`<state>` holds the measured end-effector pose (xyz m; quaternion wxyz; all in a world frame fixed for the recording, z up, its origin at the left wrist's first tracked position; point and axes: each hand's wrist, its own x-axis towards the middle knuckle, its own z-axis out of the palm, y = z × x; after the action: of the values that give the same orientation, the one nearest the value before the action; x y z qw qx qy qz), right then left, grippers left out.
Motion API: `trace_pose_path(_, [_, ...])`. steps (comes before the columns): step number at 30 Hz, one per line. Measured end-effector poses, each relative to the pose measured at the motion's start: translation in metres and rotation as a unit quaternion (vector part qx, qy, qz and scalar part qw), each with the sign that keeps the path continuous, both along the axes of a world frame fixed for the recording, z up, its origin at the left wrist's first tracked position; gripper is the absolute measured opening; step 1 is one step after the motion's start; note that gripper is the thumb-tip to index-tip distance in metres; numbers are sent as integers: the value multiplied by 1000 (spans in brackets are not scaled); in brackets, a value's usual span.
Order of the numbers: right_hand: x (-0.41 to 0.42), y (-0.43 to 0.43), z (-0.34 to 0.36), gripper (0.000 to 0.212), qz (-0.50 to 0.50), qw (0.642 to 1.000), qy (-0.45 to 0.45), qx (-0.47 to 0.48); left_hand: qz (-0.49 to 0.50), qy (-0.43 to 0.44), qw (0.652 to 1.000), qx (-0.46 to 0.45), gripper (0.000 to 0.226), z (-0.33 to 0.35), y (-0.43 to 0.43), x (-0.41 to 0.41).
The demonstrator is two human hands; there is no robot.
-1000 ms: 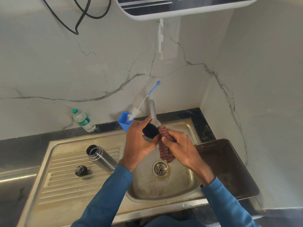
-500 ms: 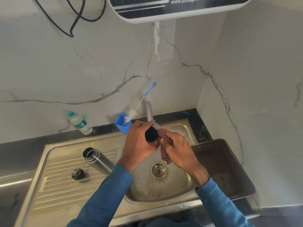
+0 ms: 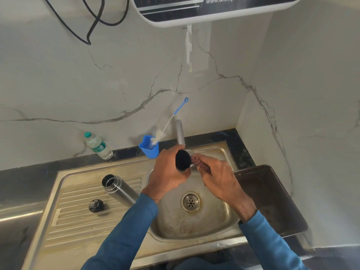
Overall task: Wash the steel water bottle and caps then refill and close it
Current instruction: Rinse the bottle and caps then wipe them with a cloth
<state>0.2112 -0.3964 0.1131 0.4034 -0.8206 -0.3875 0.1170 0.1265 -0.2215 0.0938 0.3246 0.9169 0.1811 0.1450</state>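
Over the sink basin (image 3: 218, 221), under the tap (image 3: 180, 133), my left hand (image 3: 167, 172) grips a steel cap with a dark inside (image 3: 182, 160). My right hand (image 3: 220, 180) pinches a reddish checked cloth (image 3: 198, 162) and holds it against the cap's rim; most of the cloth is hidden by my fingers. The open steel bottle (image 3: 118, 189) stands on the ribbed drainboard (image 3: 78, 217) to the left, its lower part behind my left sleeve. A small black inner cap (image 3: 95, 205) lies on the drainboard in front of the bottle.
A blue holder (image 3: 149, 147) with a bottle brush (image 3: 171, 121) stands behind the sink. A small plastic water bottle (image 3: 98, 146) sits on the dark counter at the back left. A dark brown tray (image 3: 272, 201) lies right of the basin. A water purifier (image 3: 214, 8) hangs above.
My right hand has gathered the cloth up and pushed it closer to the cap, so less cloth hangs down. Both hands rose slightly toward the tap.
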Motion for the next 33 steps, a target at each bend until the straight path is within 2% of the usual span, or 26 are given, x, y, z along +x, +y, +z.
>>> trace_pose_path(4, [-6,-1,8,36,-1,999,-44,7,-25,-26,999,-22,71,-1,7,0])
trace_pose_path(8, [11,6,8,42,-12,998,-39,40,-66,-54,994,-71,71,4,4,-8])
trace_pose_path(11, [19,10,10,42,-18,999,10,34,-48,-61,988,-135,75,5,-1,-11])
trace_pose_path(16, [10,7,15,41,5,998,-27,56,-23,-71,973,-218,89,11,-1,-14])
trace_pose_path(20, [23,10,20,30,-13,983,150,104,-63,-77,963,-249,87,19,-6,-15])
trace_pose_path(23, [24,9,20,29,-56,930,326,159,-72,-101,950,-285,77,21,-4,-15])
trace_pose_path(25, [18,7,17,29,-79,907,370,186,-63,-126,944,-299,72,21,-4,-15])
trace_pose_path(27, [10,5,13,27,-84,907,367,191,-41,-147,945,-290,69,21,-5,-15])
trace_pose_path(30, [4,3,6,24,-75,936,297,171,-7,-159,950,-267,67,16,-3,-15])
trace_pose_path(33, [6,3,7,26,-87,948,267,152,-36,-156,951,-263,67,13,-9,-19])
